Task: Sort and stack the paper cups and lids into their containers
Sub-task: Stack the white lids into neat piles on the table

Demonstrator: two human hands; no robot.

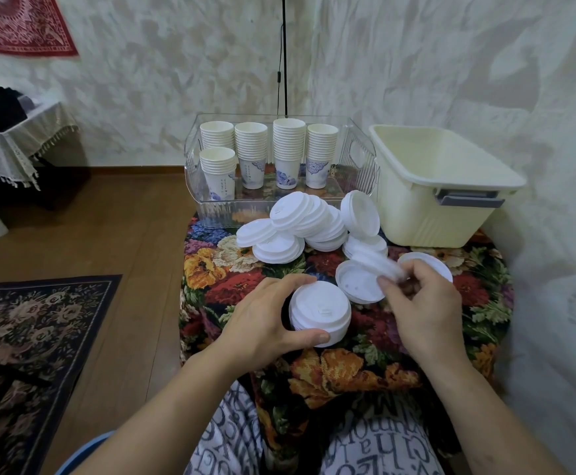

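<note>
My left hand (262, 323) grips a short stack of white lids (319, 311) near the table's front. Just to its right, my right hand (423, 303) pinches a single blurred white lid (379, 264) and holds it above an upturned lid (357, 281) on the cloth. Another loose lid (427, 262) lies behind that hand. A heap of white lids (310, 224) sits at the table's middle. Behind it, a clear bin (362, 156) holds several stacks of paper cups (288, 149). A cream tub (451, 186) stands at the back right; I see nothing in it.
The small table wears a floral cloth (341, 365). A dark patterned rug (29, 323) lies on the wood floor at left. A draped side table (16, 138) stands at far left, and a black pole (284, 56) rises behind the clear bin.
</note>
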